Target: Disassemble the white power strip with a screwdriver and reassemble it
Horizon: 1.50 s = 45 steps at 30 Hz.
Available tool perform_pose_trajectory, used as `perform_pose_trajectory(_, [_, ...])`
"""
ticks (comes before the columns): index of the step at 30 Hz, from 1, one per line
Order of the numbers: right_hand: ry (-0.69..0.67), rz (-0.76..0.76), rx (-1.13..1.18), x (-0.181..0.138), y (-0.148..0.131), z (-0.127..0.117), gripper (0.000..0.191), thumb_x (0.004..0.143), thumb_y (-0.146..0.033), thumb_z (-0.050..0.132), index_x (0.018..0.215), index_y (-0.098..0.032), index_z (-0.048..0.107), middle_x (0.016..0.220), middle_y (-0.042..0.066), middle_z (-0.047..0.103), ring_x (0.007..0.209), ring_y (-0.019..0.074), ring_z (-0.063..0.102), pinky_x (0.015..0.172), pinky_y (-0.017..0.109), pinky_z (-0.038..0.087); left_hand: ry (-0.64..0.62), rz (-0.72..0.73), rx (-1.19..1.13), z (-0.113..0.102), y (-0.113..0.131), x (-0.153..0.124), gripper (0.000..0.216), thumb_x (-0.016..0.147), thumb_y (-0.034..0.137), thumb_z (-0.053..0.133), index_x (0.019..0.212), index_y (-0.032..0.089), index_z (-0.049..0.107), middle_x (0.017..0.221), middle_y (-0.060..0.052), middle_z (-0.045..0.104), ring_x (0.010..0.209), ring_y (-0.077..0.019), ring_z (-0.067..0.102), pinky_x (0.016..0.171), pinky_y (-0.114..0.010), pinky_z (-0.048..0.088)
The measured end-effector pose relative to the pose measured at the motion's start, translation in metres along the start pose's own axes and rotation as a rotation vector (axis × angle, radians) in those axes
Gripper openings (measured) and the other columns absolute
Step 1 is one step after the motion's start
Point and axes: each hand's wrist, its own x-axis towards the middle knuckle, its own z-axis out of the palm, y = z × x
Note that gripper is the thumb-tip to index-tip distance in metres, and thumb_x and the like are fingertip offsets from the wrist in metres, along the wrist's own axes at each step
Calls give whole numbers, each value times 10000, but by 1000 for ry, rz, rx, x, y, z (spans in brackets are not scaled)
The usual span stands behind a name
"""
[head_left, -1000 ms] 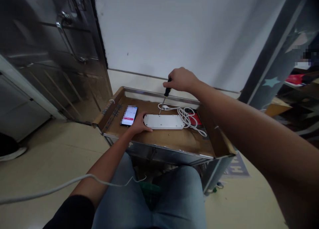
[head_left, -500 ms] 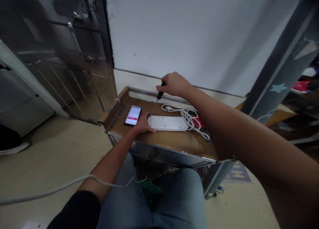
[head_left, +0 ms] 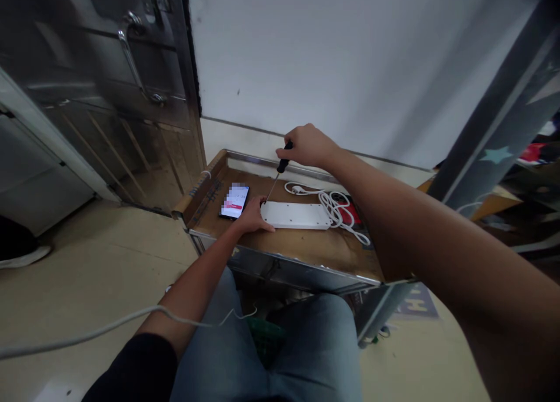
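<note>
A white power strip (head_left: 297,213) lies face down on the cardboard-covered table (head_left: 284,247), small screws dotting its back. My left hand (head_left: 252,216) grips its left end, thumb along the near side and fingers at the far corner. In my right hand (head_left: 310,146) is a screwdriver (head_left: 283,165) with a black handle, held steeply from above. Its thin shaft slants down to the strip's far left corner, beside my left fingertips; the tip's exact seat is too small to tell. The strip's white cord (head_left: 336,212) lies in loops at its right end.
A lit phone (head_left: 235,202) rests left of the strip. Under the cord sits a red and black object (head_left: 349,212). The tabletop has raised edges at the left and back. A white wall (head_left: 328,58) rises behind; a metal door (head_left: 105,93) stands at left.
The view has shifted slightly. Both hands keep their holds, and the screwdriver stays at the same corner of the power strip.
</note>
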Motion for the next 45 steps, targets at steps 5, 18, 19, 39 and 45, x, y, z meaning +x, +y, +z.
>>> perform_pose_trajectory(5, [-5,-21,-7,0,3,-1,370,937,-469,584,990,-145,755,901,127,710,853,201,607,844,338,480,-3,-1,28,0,0,1,1220,371,325,1073,1457,152,546,1491,-196,563,1415,-432,516,1246,-585,377])
perform_pose_trajectory(18, [-6,-38,1,-4,6,0,381,958,-463,570,1023,-137,757,911,117,706,876,200,608,839,329,443,-11,24,58,-1,2,-1,1222,410,330,1066,1493,156,526,1507,-203,550,1443,-438,493,1241,-593,377])
perform_pose_trajectory(19, [-9,-40,0,-4,6,0,386,959,-470,570,1021,-138,757,906,116,705,875,200,608,840,330,444,-11,25,59,-1,1,-1,1221,411,335,1066,1491,157,526,1503,-201,554,1440,-438,496,1242,-594,377])
perform_pose_trajectory(39, [-245,-217,93,22,-11,-19,336,899,-177,690,1235,-194,697,1002,49,746,820,126,659,786,268,499,3,48,105,1,-6,-2,1229,432,386,1064,1500,158,501,1481,-201,552,1408,-426,517,1223,-573,396])
perform_pose_trajectory(45, [-293,-241,114,26,1,-25,377,846,-110,691,1204,-206,757,927,13,746,822,127,670,815,290,513,5,62,115,1,-4,-2,1216,436,365,1064,1499,178,503,1474,-180,565,1400,-419,527,1214,-568,408])
